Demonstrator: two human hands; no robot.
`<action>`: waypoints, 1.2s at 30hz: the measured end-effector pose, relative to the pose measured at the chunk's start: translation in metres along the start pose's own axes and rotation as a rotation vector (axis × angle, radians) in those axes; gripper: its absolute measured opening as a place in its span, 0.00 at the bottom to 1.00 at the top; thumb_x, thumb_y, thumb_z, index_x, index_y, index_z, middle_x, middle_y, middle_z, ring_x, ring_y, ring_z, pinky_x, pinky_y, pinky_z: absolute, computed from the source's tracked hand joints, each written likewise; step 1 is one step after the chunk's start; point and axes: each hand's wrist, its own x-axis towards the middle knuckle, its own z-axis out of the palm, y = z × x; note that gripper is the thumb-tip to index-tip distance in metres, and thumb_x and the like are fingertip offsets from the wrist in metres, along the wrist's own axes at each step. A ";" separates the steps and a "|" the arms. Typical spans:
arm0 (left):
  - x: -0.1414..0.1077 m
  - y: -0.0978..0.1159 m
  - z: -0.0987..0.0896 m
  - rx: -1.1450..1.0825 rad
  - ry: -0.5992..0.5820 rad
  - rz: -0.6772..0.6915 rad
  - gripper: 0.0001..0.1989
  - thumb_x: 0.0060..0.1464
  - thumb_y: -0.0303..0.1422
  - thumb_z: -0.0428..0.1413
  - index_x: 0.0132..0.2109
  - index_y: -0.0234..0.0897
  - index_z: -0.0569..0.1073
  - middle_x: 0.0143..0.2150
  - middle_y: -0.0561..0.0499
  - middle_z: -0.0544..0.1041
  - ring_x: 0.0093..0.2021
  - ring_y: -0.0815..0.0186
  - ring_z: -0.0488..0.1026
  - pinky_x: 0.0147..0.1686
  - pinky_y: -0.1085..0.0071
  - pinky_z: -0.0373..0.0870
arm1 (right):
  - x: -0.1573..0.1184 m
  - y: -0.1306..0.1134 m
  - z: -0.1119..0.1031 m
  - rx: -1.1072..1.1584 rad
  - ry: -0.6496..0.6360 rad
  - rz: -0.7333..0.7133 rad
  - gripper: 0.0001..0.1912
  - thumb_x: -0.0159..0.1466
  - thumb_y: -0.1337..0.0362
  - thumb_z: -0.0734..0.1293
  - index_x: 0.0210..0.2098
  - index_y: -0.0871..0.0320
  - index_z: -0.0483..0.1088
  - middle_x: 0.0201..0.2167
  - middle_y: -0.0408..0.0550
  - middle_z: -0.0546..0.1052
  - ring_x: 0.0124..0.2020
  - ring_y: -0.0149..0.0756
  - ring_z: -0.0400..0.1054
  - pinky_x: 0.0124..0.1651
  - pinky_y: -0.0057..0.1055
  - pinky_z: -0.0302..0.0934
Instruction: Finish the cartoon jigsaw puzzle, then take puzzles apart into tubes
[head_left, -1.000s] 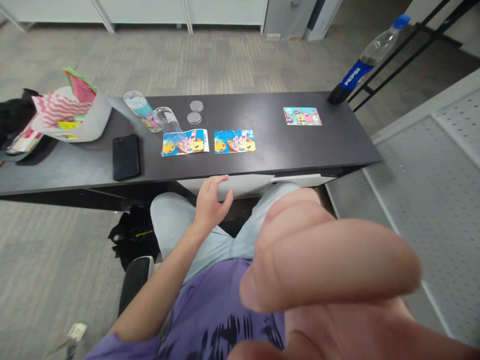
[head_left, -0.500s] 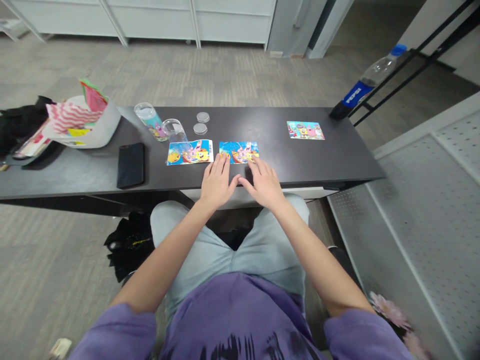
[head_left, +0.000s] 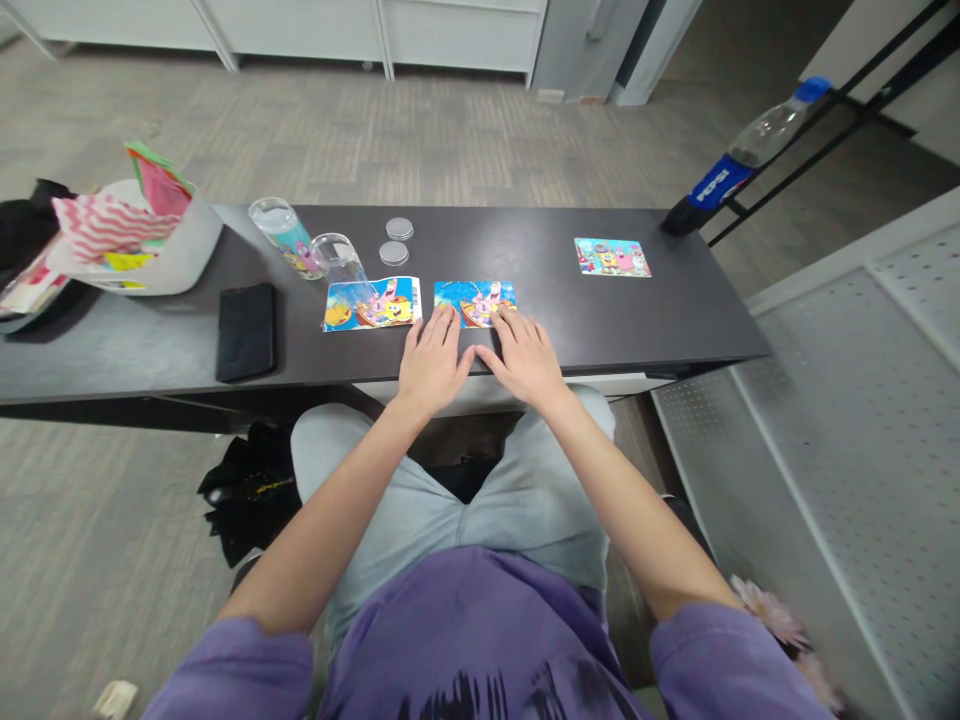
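Observation:
Both palms rest at the front edge of the dark table (head_left: 540,345). My left hand (head_left: 431,360) lies flat, fingertips on the lower left of a cartoon picture (head_left: 474,296). My right hand (head_left: 526,360) lies flat too, its fingertips over the lower right of the same picture. The two thumbs nearly meet below it. Left of my left hand is a printed cartoon card (head_left: 381,304) with a similar scene and a white strip at its right end. Another cartoon picture (head_left: 613,258) lies farther to the right.
Behind the left card stand a clear cup (head_left: 337,256) and a clear jar with a cartoon wrap (head_left: 289,240). Two silver lids (head_left: 394,253) lie nearby. A black phone (head_left: 246,332) and a white bin (head_left: 196,245) are leftward. A Pepsi bottle (head_left: 716,185) stands at the far right corner.
The view has shifted slightly, so the things on the left sit a little farther left. Both hands stay flat on the picture, with hardly any movement.

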 end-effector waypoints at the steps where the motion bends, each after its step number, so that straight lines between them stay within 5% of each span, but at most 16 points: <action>1: 0.000 -0.001 0.001 -0.008 0.007 0.006 0.34 0.81 0.50 0.68 0.84 0.46 0.77 0.92 0.35 0.71 0.92 0.37 0.67 0.91 0.23 0.63 | 0.000 0.000 0.000 -0.002 -0.002 0.002 0.41 0.90 0.44 0.60 0.93 0.60 0.67 0.95 0.62 0.64 0.96 0.62 0.59 0.99 0.67 0.50; 6: -0.001 -0.002 0.001 -0.034 0.028 0.022 0.33 0.82 0.51 0.67 0.84 0.45 0.78 0.91 0.35 0.72 0.91 0.38 0.68 0.91 0.23 0.63 | -0.002 -0.002 0.002 -0.007 -0.001 0.008 0.41 0.91 0.43 0.60 0.95 0.54 0.65 0.95 0.57 0.64 0.97 0.59 0.58 0.99 0.67 0.52; 12: -0.003 0.001 0.005 -0.031 0.041 0.034 0.32 0.81 0.49 0.68 0.83 0.45 0.78 0.90 0.35 0.73 0.91 0.38 0.69 0.91 0.23 0.64 | -0.006 0.000 0.003 -0.007 -0.006 0.016 0.44 0.91 0.41 0.61 0.95 0.62 0.63 0.96 0.63 0.62 0.97 0.61 0.56 0.99 0.63 0.50; 20: 0.000 0.011 0.015 -0.055 0.032 0.057 0.33 0.81 0.51 0.67 0.83 0.46 0.78 0.91 0.35 0.73 0.91 0.38 0.69 0.91 0.24 0.62 | -0.017 0.010 -0.004 -0.005 0.005 0.048 0.42 0.91 0.41 0.60 0.95 0.56 0.64 0.96 0.59 0.63 0.97 0.62 0.58 0.99 0.65 0.52; 36: 0.016 0.057 0.061 -0.119 -0.006 0.160 0.38 0.83 0.54 0.63 0.89 0.42 0.73 0.92 0.31 0.72 0.94 0.36 0.65 0.94 0.21 0.54 | -0.051 0.057 -0.031 -0.053 0.020 0.161 0.40 0.91 0.42 0.58 0.94 0.51 0.66 0.95 0.56 0.64 0.96 0.61 0.60 0.98 0.69 0.53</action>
